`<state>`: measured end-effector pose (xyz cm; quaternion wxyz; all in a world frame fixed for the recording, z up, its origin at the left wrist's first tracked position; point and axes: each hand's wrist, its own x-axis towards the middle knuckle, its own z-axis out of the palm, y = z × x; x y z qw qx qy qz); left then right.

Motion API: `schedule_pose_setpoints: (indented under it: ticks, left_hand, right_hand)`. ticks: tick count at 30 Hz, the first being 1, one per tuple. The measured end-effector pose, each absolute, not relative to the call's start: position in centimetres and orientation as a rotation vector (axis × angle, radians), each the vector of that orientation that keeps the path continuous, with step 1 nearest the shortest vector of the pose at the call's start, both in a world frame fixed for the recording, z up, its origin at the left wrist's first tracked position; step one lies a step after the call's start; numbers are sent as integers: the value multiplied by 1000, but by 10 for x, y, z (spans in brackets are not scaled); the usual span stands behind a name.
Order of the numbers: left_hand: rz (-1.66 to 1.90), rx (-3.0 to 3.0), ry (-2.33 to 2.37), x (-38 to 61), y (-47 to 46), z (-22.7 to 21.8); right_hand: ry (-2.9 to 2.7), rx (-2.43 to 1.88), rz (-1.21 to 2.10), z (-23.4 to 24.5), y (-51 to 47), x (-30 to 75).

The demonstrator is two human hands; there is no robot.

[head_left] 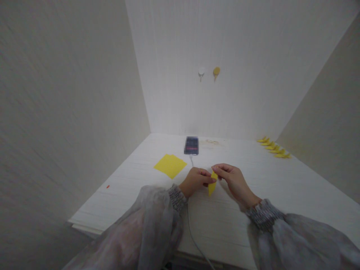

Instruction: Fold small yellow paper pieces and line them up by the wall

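A small folded piece of yellow paper point(212, 186) is held above the white table, a narrow pointed shape with its tip hanging down. My left hand point(197, 180), a ring on one finger, pinches it from the left side. At its upper end my right hand point(232, 180) grips it between thumb and fingertips. Left of my hands, flat yellow paper sheets point(170, 165) lie on the table, slightly fanned. Several folded yellow paper shapes point(273, 147) stand in a row at the far right.
A phone point(191, 145) lies near the back wall, with a white cable point(191, 230) running from it under my left wrist to the front edge. A small orange bit point(108, 186) lies at left. Two hooks point(216, 71) hang on the back wall. Walls enclose both sides.
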<state>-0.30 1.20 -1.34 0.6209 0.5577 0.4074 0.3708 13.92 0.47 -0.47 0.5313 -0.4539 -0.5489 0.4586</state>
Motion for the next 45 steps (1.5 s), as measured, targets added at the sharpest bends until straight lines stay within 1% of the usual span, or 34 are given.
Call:
schedule_pose_setpoints:
  ticks: [9,13,21,24,28,31,34,41,45]
  left_hand:
    - [834,1244,907,-2,12,-13]
    - [816,1239,908,-2,13,-13]
    - [798,1237,921,-1,11,-9]
    - [840,1245,900,-1,11,-10]
    - [1010,1202,909,-2,14,-13]
    - [1105,1164,919,-3,16,-16]
    - [1120,1133,909,-2,17,-16]
    - [1090,1122,838,-3,16,-14]
    - [1140,1162,856,-3,18,-15]
  right_hand:
    - [-1258,-1082,1086,-6,6,138]
    - [-1179,-1007,1122,-7,5,136]
    - [-1175,-947,1087,-7,4,136]
    - [-1218,-931,1066,-6,4,136]
    - [-1318,-952,993,-8,4,137]
    - [-1405,-910,1063,-11,3,134]
    - [-1414,-896,1140,-12,2,131]
    - [-1377,-896,1146,-15,7,134]
    - [-1352,-911,1151,-14,7,135]
